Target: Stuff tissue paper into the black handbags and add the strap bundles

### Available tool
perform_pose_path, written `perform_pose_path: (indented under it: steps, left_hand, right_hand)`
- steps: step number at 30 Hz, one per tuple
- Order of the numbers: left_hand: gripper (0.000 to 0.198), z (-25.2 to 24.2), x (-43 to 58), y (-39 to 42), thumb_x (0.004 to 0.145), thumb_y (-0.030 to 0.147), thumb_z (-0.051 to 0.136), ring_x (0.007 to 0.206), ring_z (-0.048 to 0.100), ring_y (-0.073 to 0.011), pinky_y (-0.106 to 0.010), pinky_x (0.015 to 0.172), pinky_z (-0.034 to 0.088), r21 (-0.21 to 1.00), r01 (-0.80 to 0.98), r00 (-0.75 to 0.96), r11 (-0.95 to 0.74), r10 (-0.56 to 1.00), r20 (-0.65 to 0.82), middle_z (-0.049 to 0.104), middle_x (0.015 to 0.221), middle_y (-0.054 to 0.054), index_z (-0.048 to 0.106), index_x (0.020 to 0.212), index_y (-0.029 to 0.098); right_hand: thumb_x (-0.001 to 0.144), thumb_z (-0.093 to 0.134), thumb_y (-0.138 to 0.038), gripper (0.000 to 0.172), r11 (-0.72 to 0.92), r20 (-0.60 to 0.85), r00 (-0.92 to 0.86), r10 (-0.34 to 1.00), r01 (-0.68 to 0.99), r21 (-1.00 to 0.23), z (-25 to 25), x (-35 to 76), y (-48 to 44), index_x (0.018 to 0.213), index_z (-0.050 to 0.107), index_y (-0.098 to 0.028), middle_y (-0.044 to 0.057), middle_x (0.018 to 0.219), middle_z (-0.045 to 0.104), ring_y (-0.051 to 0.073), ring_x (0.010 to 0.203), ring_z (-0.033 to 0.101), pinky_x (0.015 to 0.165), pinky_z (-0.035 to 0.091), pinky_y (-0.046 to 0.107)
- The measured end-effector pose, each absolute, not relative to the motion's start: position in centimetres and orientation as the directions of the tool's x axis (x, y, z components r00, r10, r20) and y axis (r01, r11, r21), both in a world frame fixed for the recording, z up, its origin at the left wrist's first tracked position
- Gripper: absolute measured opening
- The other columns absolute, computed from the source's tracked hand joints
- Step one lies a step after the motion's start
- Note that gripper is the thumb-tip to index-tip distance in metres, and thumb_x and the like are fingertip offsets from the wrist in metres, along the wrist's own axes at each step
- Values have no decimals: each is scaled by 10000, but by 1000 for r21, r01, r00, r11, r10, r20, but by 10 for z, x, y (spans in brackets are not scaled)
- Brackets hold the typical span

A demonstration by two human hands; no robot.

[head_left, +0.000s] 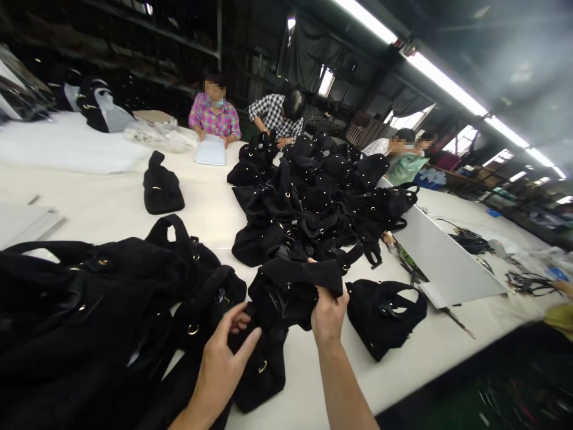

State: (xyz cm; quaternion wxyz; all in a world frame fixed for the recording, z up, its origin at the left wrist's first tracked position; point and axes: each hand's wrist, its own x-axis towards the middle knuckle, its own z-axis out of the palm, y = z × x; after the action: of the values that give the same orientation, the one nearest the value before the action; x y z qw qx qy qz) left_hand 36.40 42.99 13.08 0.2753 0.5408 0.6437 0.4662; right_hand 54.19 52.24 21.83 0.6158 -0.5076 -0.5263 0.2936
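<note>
A black fabric bag [286,292] with gold rings lies near the front edge of the white table [215,209]. My right hand [329,313] is closed on the bag's upper flap, lifting it a little. My left hand [224,358] rests against the bag's lower left side with thumb and fingers apart, holding nothing. Another black bag [385,316] lies just right of my right hand. A heap of black bags [89,310] fills the table at my left.
A big pile of black bags [322,197] covers the table's middle; a single bag [161,188] lies behind left. White boards [443,257] lie at right, cords [470,242] beyond. Several people work at the far side [215,116].
</note>
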Motion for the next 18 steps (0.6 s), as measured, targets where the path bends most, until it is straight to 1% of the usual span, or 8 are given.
perform_pose_path:
  steps: [2, 4, 6, 8, 10, 12, 15, 18]
  left_hand:
    - [734, 162, 365, 452, 821, 502, 683, 1067, 604, -248, -405, 849, 584, 939, 344, -299, -18, 946, 128, 558, 1226, -117, 376, 1430, 230]
    - [806, 183, 367, 472, 803, 480, 704, 1186, 537, -270, -427, 916, 558, 936, 347, -269, -67, 949, 167, 459, 1361, -136, 318, 1468, 238]
    - [727, 191, 370, 484, 845, 413, 656, 1262, 489, -282, -462, 999, 505, 912, 392, -253, -123, 939, 235, 435, 1410, -143, 327, 1464, 222]
    - [561, 191, 373, 489, 898, 332, 566, 1260, 505, -283, -490, 1046, 461, 883, 446, -282, -144, 914, 292, 503, 1366, -142, 394, 1415, 194]
    - [442, 187, 373, 487, 925, 277, 505, 1217, 548, -277, -493, 1054, 456, 857, 497, -314, -136, 893, 323, 577, 1289, -127, 455, 1356, 188]
    - [449, 185, 368, 481, 935, 271, 510, 1217, 560, -263, -463, 1047, 482, 848, 509, -266, -150, 910, 320, 575, 1311, -110, 441, 1374, 212]
    - [515, 184, 349, 464, 955, 302, 519, 1255, 544, -242, -419, 1034, 522, 827, 522, -166, -208, 927, 337, 480, 1439, -90, 367, 1446, 272]
    - [450, 177, 323, 436, 961, 314, 511, 1183, 601, -239, -412, 979, 571, 775, 607, -244, -177, 886, 394, 521, 1404, -81, 434, 1403, 285]
  right_hand:
    - [908, 573, -287, 260, 383, 421, 188, 887, 208, -900, 227, 535, 513, 1103, 728, -215, 75, 1098, 728, 250, 1077, 655, 1033, 467, 438]
    - [923, 554, -250, 257, 483, 517, 86, 852, 255, -838, 238, 527, 504, 1115, 723, -231, 67, 1097, 726, 239, 1069, 661, 1103, 401, 479]
    - [931, 543, -228, 260, 555, 578, 0, 816, 283, -783, 246, 523, 495, 1123, 717, -244, 57, 1084, 727, 229, 1052, 668, 1154, 322, 528]
    - [929, 549, -229, 255, 574, 584, -61, 809, 290, -766, 245, 522, 490, 1122, 714, -251, 53, 1080, 728, 229, 1052, 669, 1170, 282, 556]
    - [921, 568, -246, 253, 544, 548, -71, 833, 285, -789, 236, 527, 492, 1127, 714, -249, 60, 1104, 726, 237, 1071, 663, 1161, 295, 555]
    - [908, 588, -278, 257, 455, 469, 0, 883, 243, -857, 224, 534, 503, 1124, 721, -238, 74, 1132, 721, 251, 1091, 654, 1117, 369, 526]
    - [876, 618, -325, 284, 330, 333, 228, 915, 53, -942, 214, 537, 536, 1107, 732, -204, 89, 1084, 738, 268, 1067, 658, 1025, 462, 483]
    - [836, 642, -307, 293, 411, 338, 394, 855, -116, -904, 221, 523, 579, 1078, 739, -173, 91, 1038, 746, 267, 1033, 662, 1000, 474, 479]
